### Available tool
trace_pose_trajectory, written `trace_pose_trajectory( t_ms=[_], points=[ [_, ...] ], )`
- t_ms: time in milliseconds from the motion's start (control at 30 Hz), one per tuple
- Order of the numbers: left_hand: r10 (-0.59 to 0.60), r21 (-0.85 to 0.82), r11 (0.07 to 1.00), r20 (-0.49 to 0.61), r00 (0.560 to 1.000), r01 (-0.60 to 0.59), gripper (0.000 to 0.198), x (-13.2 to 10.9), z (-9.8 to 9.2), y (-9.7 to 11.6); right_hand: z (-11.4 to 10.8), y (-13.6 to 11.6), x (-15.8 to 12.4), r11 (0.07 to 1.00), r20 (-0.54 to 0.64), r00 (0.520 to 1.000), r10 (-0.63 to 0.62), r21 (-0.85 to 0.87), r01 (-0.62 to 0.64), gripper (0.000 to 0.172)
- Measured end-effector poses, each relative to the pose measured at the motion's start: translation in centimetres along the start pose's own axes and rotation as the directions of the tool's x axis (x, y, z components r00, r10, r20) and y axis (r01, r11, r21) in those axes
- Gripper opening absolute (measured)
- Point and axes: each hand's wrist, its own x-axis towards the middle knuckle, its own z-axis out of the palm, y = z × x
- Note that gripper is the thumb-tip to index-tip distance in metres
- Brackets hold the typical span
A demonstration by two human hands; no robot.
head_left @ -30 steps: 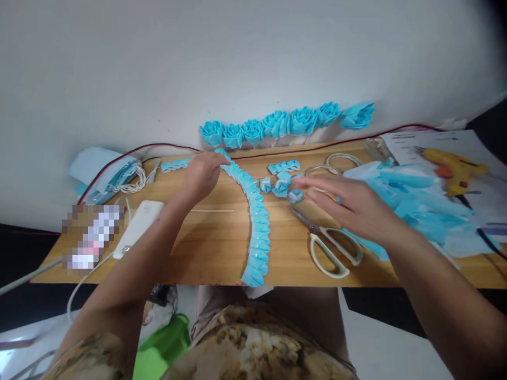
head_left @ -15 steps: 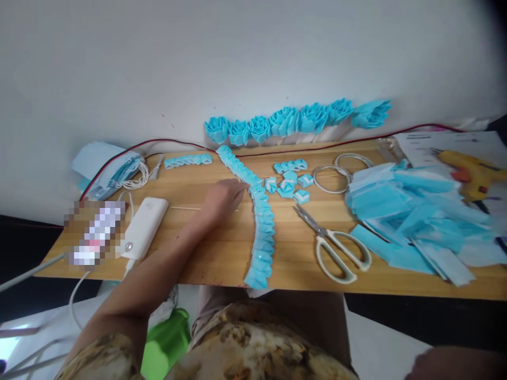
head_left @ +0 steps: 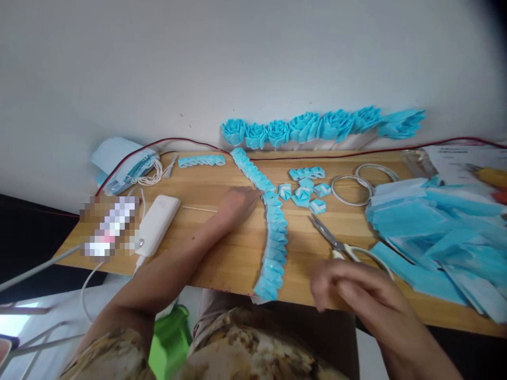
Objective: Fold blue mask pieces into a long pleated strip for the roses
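Note:
My left hand point(head_left: 238, 205) lies flat on the table with its fingers stretched out. Their tips touch the left edge of a long curved strip of blue folded pieces point(head_left: 275, 227). Blurred by motion, my right hand point(head_left: 352, 285) hangs over the front edge, fingers loosely bent and thumb apart, with nothing visible in it. It partly covers the handles of the scissors point(head_left: 336, 244). Right of the strip lie loose blue folded pieces point(head_left: 304, 192) and a short blue chain point(head_left: 307, 173). Another short chain point(head_left: 201, 161) lies at the back left.
Blue paper-like roses point(head_left: 304, 126) line the wall. Two white rings point(head_left: 350, 205) lie beside a heap of blue sheets point(head_left: 431, 211). A yellow glue gun point(head_left: 491, 177) is at the right edge. On the left are a white power bank point(head_left: 160, 224), a thin stick point(head_left: 198, 209) and bagged sheets point(head_left: 122, 158).
My right hand has come into view from the lower right, over the table's front edge. My left hand stays by the strip, its fingers flatter now. The whole view has shifted.

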Motion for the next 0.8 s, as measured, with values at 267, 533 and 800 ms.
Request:
trace_pose_trajectory(
  t_ms=[267, 533, 800],
  points=[
    [0.017, -0.026, 0.999, -0.046, 0.999, -0.018, 0.041, -0.1, 0.6, -0.5, -0.6, 5.0, 0.9, 0.921, -0.3, 0.953, 0.047, -0.356, -0.157, 0.041],
    [0.018, -0.182, 0.982, -0.164, 0.986, -0.048, 0.045, -0.5, 1.0, -1.1, -1.3, 6.3, 2.6, 0.792, -0.328, 0.94, -0.097, -0.597, -0.127, 0.036],
    [-0.064, -0.448, 0.893, -0.211, 0.975, -0.039, 0.033, -0.5, 1.7, -1.7, 0.5, 6.5, 4.3, 0.677, -0.134, 0.964, -0.231, -0.733, 0.061, 0.018]
  ],
)
